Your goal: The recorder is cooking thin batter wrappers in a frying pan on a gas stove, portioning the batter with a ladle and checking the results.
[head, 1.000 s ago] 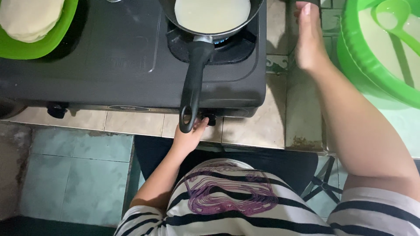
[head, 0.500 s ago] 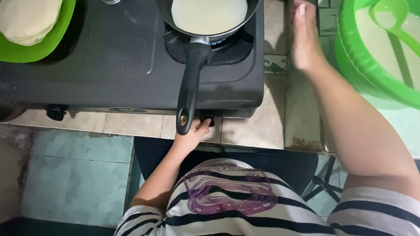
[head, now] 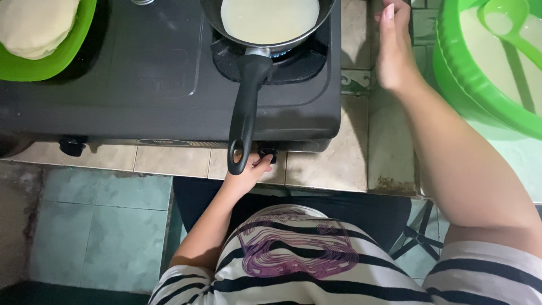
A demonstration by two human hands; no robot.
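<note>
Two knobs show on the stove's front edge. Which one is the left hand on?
The right-hand knob, just below the pan handle; the left hand has its fingers on it. The other knob, near the stove's left corner, is untouched.

A pan [head: 270, 20] sits on the stove [head: 141, 73], plate [head: 51, 59] left, basin [head: 480, 79] right.

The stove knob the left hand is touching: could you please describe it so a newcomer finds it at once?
Start at the black gas stove and follow the frying pan handle to its tip. Beside that tip, on the stove's front edge, the left hand touches a small black knob. The other knob, far left, is untouched.
</note>
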